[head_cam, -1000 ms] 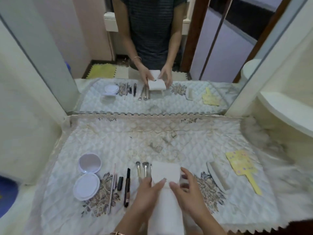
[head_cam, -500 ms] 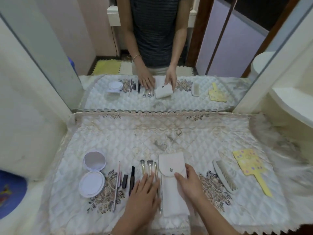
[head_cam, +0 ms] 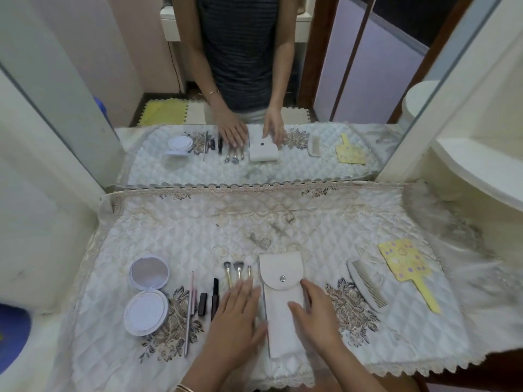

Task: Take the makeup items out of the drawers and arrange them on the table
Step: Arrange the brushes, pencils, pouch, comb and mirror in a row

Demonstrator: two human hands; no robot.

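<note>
A white snap pouch (head_cam: 281, 292) lies flat near the front middle of the quilted table cover (head_cam: 254, 227). My right hand (head_cam: 314, 309) rests flat on the pouch's right side, fingers spread. My left hand (head_cam: 236, 315) lies flat beside the pouch, covering the handles of the makeup brushes (head_cam: 237, 268). Left of them lie a black mascara tube (head_cam: 215, 295), a small dark lipstick (head_cam: 202, 304), thin pink pencils (head_cam: 190, 306) and an open white compact (head_cam: 147, 292). At the right lie a white comb (head_cam: 366, 284) and a yellow hand mirror (head_cam: 406, 267).
A large mirror (head_cam: 254, 94) stands at the back of the table and reflects the person and the items. A cream curved shelf (head_cam: 478, 171) juts out at the right. A white wall panel (head_cam: 42, 193) borders the left.
The pouch, held folded in both hands a second ago, now lies flat and unfolded. Both hands have flattened, the left over the brush handles, the right on the pouch.
</note>
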